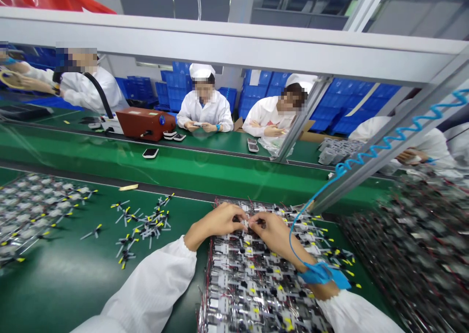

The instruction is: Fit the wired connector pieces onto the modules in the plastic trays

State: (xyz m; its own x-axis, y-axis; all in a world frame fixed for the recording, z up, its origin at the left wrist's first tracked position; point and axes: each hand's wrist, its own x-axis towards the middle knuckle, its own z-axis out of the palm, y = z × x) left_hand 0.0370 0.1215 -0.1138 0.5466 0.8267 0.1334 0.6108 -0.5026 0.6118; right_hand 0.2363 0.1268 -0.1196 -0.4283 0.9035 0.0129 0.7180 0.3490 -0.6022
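Observation:
My left hand [216, 223] and my right hand [273, 233] meet over a sheet of small white and black wired parts [252, 284] with yellow tags. Both hands have their fingers pinched together on one small white part [249, 221] at the sheet's far edge. A blue wrist strap [322, 273] sits on my right wrist, and its coiled blue cord [384, 145] runs up to the right. Both arms wear white sleeves.
Loose small parts with yellow tips [144, 225] lie scattered on the green mat to the left, with more [32, 211] at far left. Another dense pile of parts [414, 245] is at right. A metal frame post [370, 169] slants ahead. Across the green conveyor [183, 164], several people in white sit working.

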